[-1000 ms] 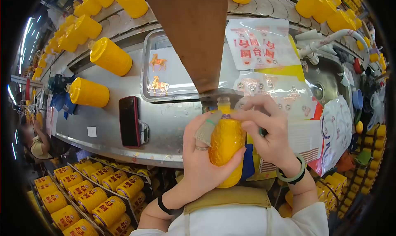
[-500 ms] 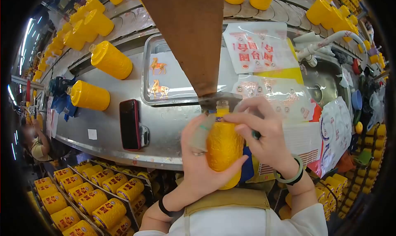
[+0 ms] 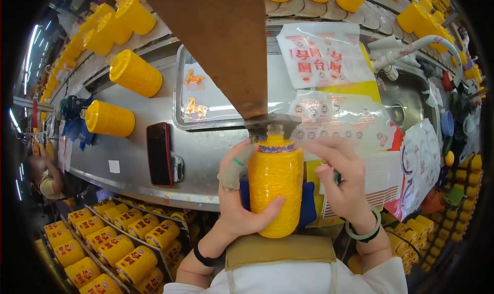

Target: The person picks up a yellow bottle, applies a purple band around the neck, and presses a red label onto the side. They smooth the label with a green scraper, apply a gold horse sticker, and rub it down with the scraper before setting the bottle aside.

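Observation:
A yellow bottle (image 3: 276,191) with a clear glass neck stands upright in front of my body, a patterned blue and red band round its shoulder. My left hand (image 3: 242,201) supports it from the left, thumb across its front and fingers behind its side; one finger wears a translucent cover. Beside the bottle's upper right, my right hand (image 3: 342,175) has its fingers curled, the index finger near the band. Whether those fingers hold anything is too blurred to tell. A blue cloth (image 3: 307,204) shows behind the bottle.
A brown beam (image 3: 221,42) comes down to the bottle's neck. On the metal counter are a phone (image 3: 160,154), a tray (image 3: 180,96) with horse stickers and two yellow bottles. Sticker sheets (image 3: 319,57) lie right, near a sink (image 3: 406,106). Another person (image 3: 49,178) is far left.
The bottle has turned, now standing straighter and showing a wide band at its shoulder. My right hand has moved slightly right, off the neck. Yellow bottles at the top have shifted right.

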Demonstrator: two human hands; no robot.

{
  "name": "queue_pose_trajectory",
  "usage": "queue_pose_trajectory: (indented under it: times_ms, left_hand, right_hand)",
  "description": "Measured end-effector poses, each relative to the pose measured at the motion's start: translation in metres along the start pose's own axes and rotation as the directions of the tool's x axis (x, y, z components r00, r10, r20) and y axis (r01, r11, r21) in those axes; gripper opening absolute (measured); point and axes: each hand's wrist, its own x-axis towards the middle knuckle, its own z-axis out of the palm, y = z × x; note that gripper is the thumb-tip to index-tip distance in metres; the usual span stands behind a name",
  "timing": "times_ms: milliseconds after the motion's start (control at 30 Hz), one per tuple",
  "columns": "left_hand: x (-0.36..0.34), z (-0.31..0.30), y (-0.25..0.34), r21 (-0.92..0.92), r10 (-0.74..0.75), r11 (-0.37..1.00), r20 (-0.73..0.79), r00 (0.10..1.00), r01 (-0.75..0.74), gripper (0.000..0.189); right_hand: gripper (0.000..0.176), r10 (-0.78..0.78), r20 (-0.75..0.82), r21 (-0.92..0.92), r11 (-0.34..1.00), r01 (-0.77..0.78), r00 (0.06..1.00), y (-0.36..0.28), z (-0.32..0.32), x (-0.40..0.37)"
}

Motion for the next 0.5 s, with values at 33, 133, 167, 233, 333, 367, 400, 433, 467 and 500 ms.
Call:
queue_pose_trajectory:
  times_ms: [33, 133, 167, 233, 333, 367, 400, 433, 467, 500]
  left_hand:
    - [0.002, 0.002, 0.004, 0.02, 0.026, 0.999, -0.024, 0.999, -0.025, 0.081]
    - [0.004, 0.001, 0.004, 0.073, 0.057, 0.996, -0.027, 0.998, -0.054, 0.077]
    - [0.004, 0.0, 0.003, 0.104, 0.063, 0.993, -0.009, 0.998, -0.062, 0.075]
    - [0.004, 0.001, 0.005, 0.101, 0.058, 0.993, -0.031, 0.998, -0.054, 0.073]
    - [0.007, 0.002, 0.007, 0.124, 0.066, 0.99, -0.028, 0.997, -0.062, 0.07]
    - [0.008, 0.002, 0.007, 0.15, 0.079, 0.986, -0.003, 0.997, -0.077, 0.068]
    - [0.009, 0.002, 0.008, 0.15, 0.078, 0.986, -0.002, 0.997, -0.077, 0.068]
    - [0.01, 0.001, 0.008, 0.153, 0.082, 0.985, 0.006, 0.997, -0.082, 0.068]
    - [0.01, 0.001, 0.008, 0.156, 0.085, 0.984, 0.015, 0.996, -0.086, 0.068]
    - [0.011, 0.0, 0.008, 0.158, 0.084, 0.984, 0.016, 0.996, -0.086, 0.068]
  right_hand:
    - [0.029, 0.001, -0.001, 0.002, 1.0, -0.001, 1.0, 0.0, 0.003, 0.001]
    - [0.029, -0.007, 0.019, 0.03, 1.0, 0.007, 1.0, 0.006, 0.011, 0.002]
    - [0.029, -0.021, 0.024, 0.033, 0.999, 0.02, 0.999, 0.008, 0.012, 0.002]
    - [0.029, -0.033, 0.031, 0.037, 0.999, 0.032, 0.999, 0.009, 0.012, 0.004]
    - [0.029, -0.018, 0.023, 0.029, 0.999, 0.017, 1.0, 0.007, 0.012, 0.006]
    - [0.028, -0.024, 0.033, 0.032, 0.999, 0.022, 0.999, 0.006, 0.013, 0.006]
    - [0.028, -0.03, 0.042, 0.034, 0.999, 0.029, 0.999, 0.006, 0.014, 0.006]
    - [0.028, -0.029, 0.042, 0.035, 0.999, 0.027, 0.999, 0.006, 0.014, 0.006]
    - [0.028, -0.025, 0.04, 0.046, 0.999, 0.023, 0.999, 0.007, 0.014, 0.006]
    - [0.027, -0.022, 0.039, 0.058, 0.998, 0.019, 0.999, 0.008, 0.014, 0.006]
